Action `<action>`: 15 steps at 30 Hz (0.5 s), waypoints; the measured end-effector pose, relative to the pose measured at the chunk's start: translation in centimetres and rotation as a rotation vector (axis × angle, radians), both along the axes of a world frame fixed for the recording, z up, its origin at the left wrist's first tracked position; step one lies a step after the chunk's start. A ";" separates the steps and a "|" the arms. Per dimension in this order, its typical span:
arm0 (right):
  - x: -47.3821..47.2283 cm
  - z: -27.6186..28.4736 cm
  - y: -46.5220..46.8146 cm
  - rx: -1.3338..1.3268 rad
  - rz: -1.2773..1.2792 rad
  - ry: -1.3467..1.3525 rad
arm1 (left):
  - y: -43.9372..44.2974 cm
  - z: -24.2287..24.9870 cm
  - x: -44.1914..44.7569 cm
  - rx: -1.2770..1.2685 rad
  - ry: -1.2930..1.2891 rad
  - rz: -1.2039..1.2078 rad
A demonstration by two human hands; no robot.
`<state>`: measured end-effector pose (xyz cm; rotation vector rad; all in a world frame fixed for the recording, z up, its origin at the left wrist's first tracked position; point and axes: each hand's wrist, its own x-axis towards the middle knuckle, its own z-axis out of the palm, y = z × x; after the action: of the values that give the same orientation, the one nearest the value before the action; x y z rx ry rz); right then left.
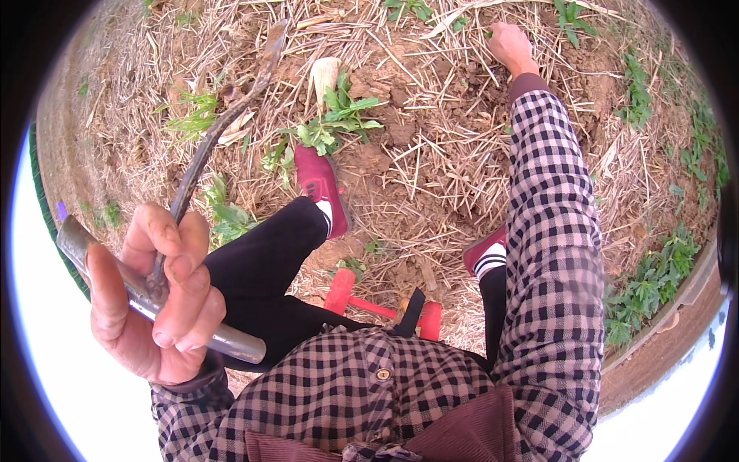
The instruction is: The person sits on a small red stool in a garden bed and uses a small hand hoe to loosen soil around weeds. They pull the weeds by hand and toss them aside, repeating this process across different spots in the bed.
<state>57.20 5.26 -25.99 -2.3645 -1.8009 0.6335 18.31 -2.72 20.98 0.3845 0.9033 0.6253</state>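
My left hand [161, 294] is wrapped around the metal tube handle [236, 343] of a hand weeding hoe, with fingers on both sides of the shank's base. From there the curved, rusty shank [199, 156] rises to a narrow flat blade [274, 49], held above the straw-covered ground. My right hand [511, 46] reaches far forward at the upper right, low over the straw. Its fingers are closed, with a bit of green weed [489, 34] showing at the fingertips; most of what they pinch is hidden.
Uprooted-looking leafy weeds [335, 118] lie against a pale cut stalk stub [325, 81], by my red left shoe [320, 185]. More weeds grow at the left [193, 115] and right [635, 89]. A red-framed object [369, 306] sits between my legs. Dry straw [444, 167] covers brown soil.
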 end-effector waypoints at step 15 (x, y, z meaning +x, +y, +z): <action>-20.8 18.5 -13.8 0.084 0.147 0.672 | -1.4 -0.3 3.2 0.084 -0.035 -0.094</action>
<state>36.37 -8.55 -7.45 -1.6725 -1.6374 1.1670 21.55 -4.17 20.67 0.4876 0.8230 0.5830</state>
